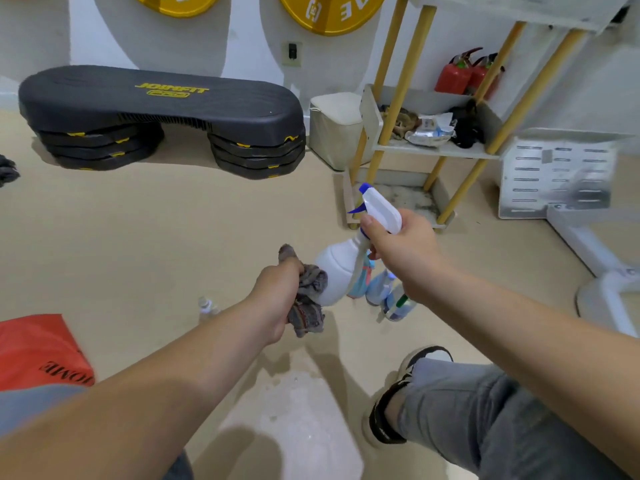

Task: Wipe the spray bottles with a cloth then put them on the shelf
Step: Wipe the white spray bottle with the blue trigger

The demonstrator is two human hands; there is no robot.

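My right hand [401, 249] grips the neck of a white spray bottle [337, 271] with a blue trigger, held above the floor and tilted. My left hand [277, 299] holds a crumpled grey cloth [310, 299] pressed against the bottle's left side. Behind the bottle, several more spray bottles [379, 289], bluish and clear, stand on the floor, partly hidden by my right wrist. The shelf [440, 150], with yellow posts and white boards, stands at the upper right.
A black step platform [159, 105] lies by the back wall. A white bin [334, 128] sits left of the shelf. Red extinguishers [460, 74] stand behind it. A red bag [41, 351] lies at left. A small clear bottle [206, 306] stands on the floor. My right shoe [398, 393] is below.
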